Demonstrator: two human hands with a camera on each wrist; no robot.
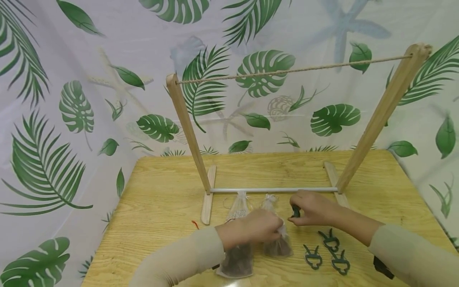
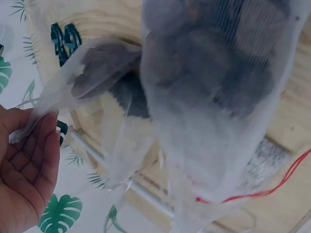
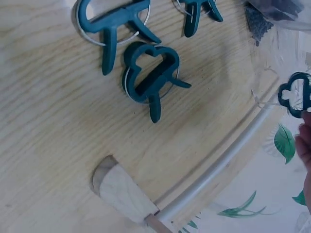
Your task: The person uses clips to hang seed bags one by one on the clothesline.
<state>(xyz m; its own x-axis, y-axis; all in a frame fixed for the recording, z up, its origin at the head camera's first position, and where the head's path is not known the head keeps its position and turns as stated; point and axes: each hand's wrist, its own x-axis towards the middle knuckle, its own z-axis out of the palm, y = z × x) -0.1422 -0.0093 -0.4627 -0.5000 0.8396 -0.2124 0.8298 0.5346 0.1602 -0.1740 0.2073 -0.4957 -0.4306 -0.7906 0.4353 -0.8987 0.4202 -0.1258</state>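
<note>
Left wrist view: the left hand (image 2: 29, 167) pinches a sheer bag (image 2: 104, 68) of dark lumps at its neck, beside a larger bag (image 2: 209, 73) of grey lumps. Well in from the table's (image 1: 161, 179) right edge, the right hand's (image 1: 315, 208) curled fingers grip a green clip (image 1: 295, 212).

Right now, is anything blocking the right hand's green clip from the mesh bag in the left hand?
Nothing visible: in the head view, only a small open gap separates the green clip in the right hand from the left hand pinching the mesh bag.
</note>
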